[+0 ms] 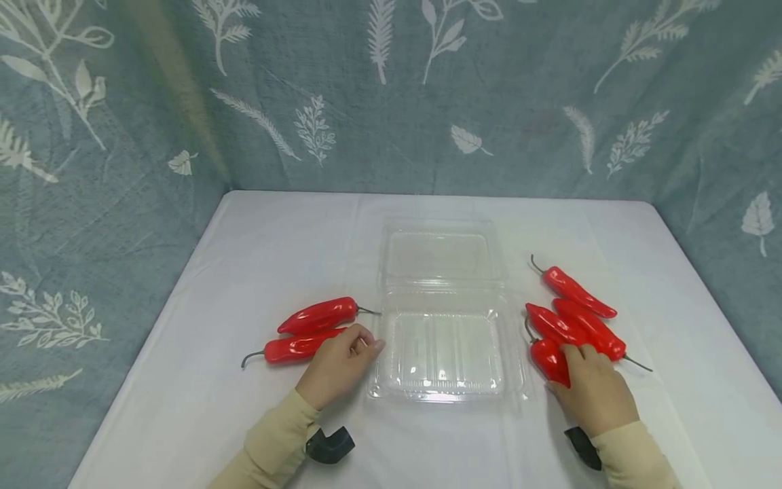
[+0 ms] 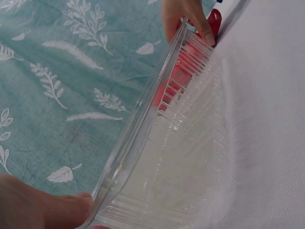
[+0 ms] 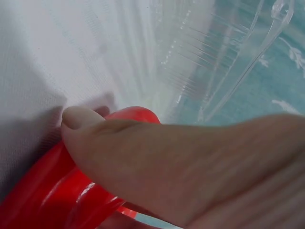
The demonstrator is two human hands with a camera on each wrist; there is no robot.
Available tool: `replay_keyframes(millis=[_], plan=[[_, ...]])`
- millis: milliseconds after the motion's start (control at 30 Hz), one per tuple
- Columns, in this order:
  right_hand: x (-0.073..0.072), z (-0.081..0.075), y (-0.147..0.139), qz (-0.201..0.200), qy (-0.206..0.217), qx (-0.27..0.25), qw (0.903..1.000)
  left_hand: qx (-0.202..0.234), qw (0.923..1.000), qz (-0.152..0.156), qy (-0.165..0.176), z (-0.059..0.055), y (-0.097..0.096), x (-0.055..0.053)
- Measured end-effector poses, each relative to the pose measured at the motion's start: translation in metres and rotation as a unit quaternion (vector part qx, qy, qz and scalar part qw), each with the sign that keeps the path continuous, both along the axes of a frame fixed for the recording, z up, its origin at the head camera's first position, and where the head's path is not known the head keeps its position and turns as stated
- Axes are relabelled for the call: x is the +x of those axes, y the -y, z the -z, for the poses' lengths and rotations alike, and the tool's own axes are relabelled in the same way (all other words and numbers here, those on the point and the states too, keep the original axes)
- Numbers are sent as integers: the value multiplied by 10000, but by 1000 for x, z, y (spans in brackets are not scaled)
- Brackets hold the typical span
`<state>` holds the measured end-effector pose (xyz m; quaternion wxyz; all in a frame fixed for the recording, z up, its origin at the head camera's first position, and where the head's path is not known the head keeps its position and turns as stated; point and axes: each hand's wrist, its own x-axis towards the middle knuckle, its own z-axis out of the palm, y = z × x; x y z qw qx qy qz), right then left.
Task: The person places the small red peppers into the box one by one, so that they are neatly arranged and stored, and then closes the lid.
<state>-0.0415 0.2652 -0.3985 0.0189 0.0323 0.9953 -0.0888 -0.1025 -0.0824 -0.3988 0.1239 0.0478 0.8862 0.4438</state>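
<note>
A clear plastic clamshell container [image 1: 442, 350] lies with its lid [image 1: 436, 255] folded back on the white table. My left hand [image 1: 339, 367] pinches the container's left rim, the thumb [image 2: 62, 210] lying along the edge in the left wrist view. At the right, my right hand [image 1: 595, 390] grips the nearest red chili pepper [image 1: 550, 360], its thumb [image 3: 109, 148] laid across the glossy skin. Part of that pepper is hidden under the fingers. Other red peppers [image 1: 589, 329] lie against it, just beyond the hand.
Two red peppers [image 1: 320, 316] lie left of the container, one partly behind my left hand. Another pepper [image 1: 577, 292] lies farthest back in the right group. A teal leaf-patterned cloth [image 1: 415, 136] hangs along the table's back edge and sides.
</note>
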Motion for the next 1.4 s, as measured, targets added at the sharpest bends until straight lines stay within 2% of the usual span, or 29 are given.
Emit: replay_keyframes(millis=[367,733,1033,1200,1400], plan=[[0,-3,-1,2,46,90,9999,-59,9999,-48,95,4,3,-2],[-3,-31,-12,-325,-705,-14,9970,-87,9999,-23,67,2,3,-1],[-21,-58,-5,-672,-1166,-39,9909,-113,9999,-63,17,2,3,-2],[-35,-68,12,-920,-1272,-137,9875,-152,9999,-52,-30,3,2,-3],[-53,-77,36,-1419,-1460,-201,9788,-125,9999,-33,-65,5,2,0]])
